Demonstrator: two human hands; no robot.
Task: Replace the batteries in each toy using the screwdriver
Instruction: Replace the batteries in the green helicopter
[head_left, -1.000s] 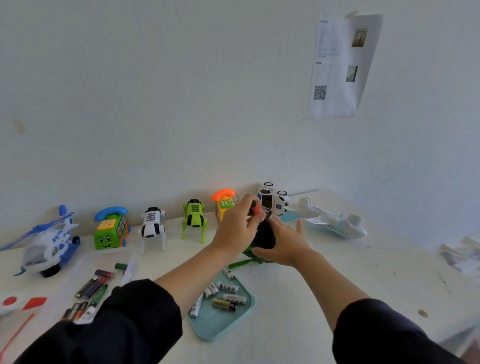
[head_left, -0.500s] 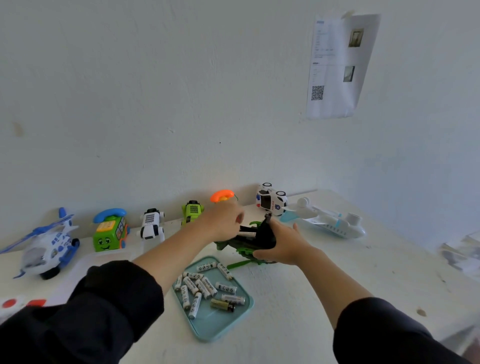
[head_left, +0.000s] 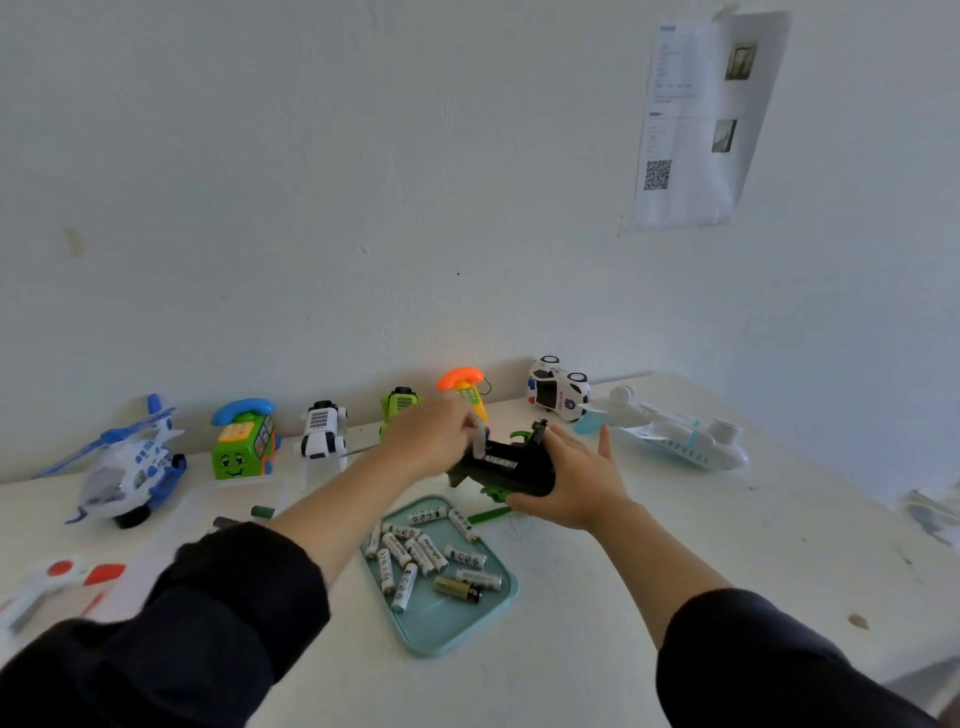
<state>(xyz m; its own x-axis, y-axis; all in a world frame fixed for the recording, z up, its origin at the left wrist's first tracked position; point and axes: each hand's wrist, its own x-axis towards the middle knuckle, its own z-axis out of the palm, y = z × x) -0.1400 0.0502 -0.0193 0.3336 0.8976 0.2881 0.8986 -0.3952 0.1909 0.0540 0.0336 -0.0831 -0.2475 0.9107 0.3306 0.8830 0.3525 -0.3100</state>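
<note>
A black and green toy helicopter (head_left: 506, 470) lies belly-up just behind the teal tray (head_left: 447, 626). My right hand (head_left: 569, 480) grips it from the right side, fingers partly spread. My left hand (head_left: 434, 434) pinches a white battery (head_left: 478, 441) upright over the toy's open battery bay, where another white battery shows. Several white batteries and a gold-and-black one (head_left: 457, 590) lie loose in the tray. No screwdriver is visible.
Toys line the wall: a blue-white helicopter (head_left: 127, 467), a green phone bus (head_left: 243, 441), a white robot dog (head_left: 322, 431), a green robot dog (head_left: 400, 405), an orange phone (head_left: 462, 384), a police car (head_left: 558, 387), a white plane (head_left: 675, 439). Used batteries (head_left: 265, 512) lie at left.
My left hand dropped from above the toy, swung left, and now holds a battery at the toy's open bay. My right hand kept hold of the toy.
</note>
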